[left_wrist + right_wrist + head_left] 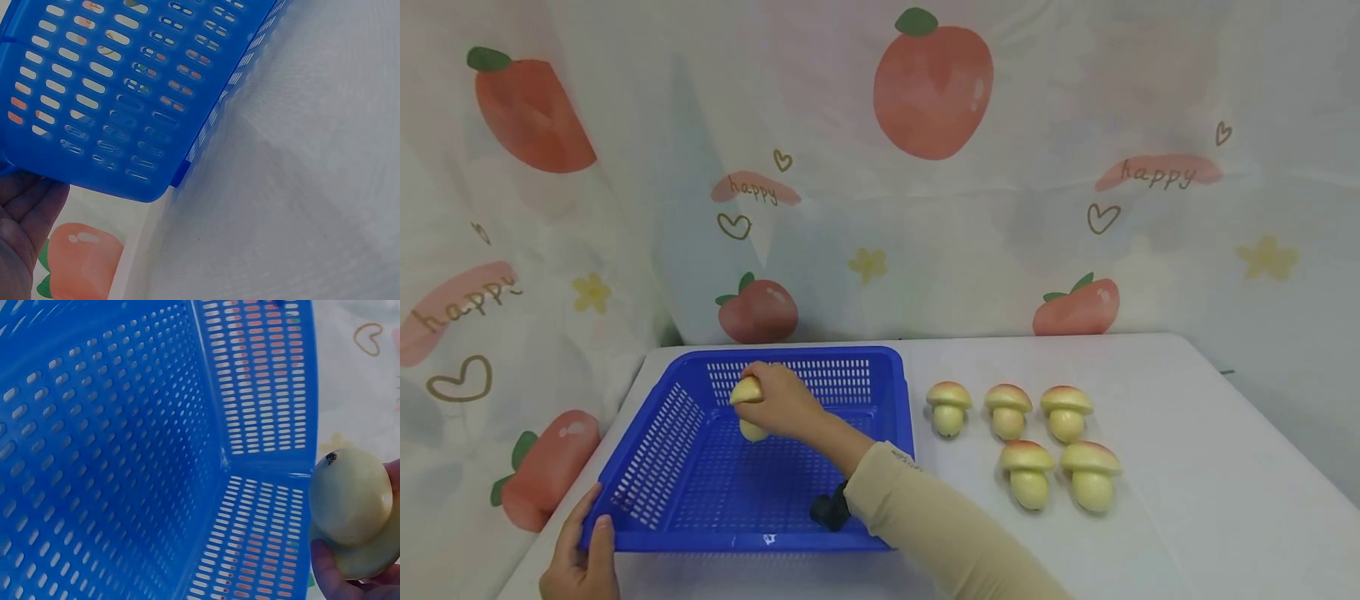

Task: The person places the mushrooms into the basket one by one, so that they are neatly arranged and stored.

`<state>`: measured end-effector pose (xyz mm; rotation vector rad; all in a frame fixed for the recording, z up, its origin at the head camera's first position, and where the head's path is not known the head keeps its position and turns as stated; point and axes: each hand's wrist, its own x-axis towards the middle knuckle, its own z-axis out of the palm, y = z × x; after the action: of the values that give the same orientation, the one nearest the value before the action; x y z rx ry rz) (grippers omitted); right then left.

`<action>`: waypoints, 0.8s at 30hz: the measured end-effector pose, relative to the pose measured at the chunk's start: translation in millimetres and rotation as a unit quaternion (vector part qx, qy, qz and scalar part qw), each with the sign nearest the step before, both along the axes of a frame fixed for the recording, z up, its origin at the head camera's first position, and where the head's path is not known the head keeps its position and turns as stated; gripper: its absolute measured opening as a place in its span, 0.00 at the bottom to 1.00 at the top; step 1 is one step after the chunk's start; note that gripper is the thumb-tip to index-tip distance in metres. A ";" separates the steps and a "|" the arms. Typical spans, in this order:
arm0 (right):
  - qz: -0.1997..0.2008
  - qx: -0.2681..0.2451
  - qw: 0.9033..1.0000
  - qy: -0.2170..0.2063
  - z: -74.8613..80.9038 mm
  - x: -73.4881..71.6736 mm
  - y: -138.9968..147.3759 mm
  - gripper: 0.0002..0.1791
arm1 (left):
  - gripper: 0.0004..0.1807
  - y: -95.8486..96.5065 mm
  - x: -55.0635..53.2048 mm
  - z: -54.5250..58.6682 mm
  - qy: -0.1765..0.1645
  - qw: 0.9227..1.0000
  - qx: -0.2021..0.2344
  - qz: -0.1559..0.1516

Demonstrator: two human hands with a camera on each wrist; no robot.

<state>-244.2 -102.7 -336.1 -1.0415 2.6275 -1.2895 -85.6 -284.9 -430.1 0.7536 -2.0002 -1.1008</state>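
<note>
My right hand holds a pale yellow toy mushroom above the inside of the blue plastic basket. In the right wrist view, the mushroom's rounded stem with a dark spot faces the camera, and fingers grip around its cap. At the basket's near left corner, my left hand grips the rim, thumb on the near side. The left wrist view shows those fingers against the rim, partly hidden by it. No mushroom shows on the visible part of the basket floor; the right arm covers some of it.
Several more toy mushrooms with reddish-tinged caps, among them a front one, stand in two rows on the white table right of the basket. A black device hangs at the right wrist. Fruit-printed cloth rises behind the table.
</note>
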 end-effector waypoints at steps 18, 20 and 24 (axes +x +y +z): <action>-0.032 0.015 0.998 -0.045 -21.8 -13.3 -20.0 0.17 | 0.20 -43.1 -20.4 -62.2 0.010 1.000 -0.027 0.007; -0.026 0.027 0.998 -0.041 -23.9 -14.3 -22.3 0.17 | 0.20 -47.9 -21.7 -67.6 0.014 1.000 -0.026 0.005; -0.009 0.043 0.998 -0.035 -28.6 -17.2 -27.0 0.16 | 0.19 -49.5 -22.2 -69.3 0.010 0.999 -0.030 0.012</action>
<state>-261.4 -129.7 -364.6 -0.9462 2.6204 -1.1802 -107.7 -334.4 -499.4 0.7315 -1.9935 -1.0256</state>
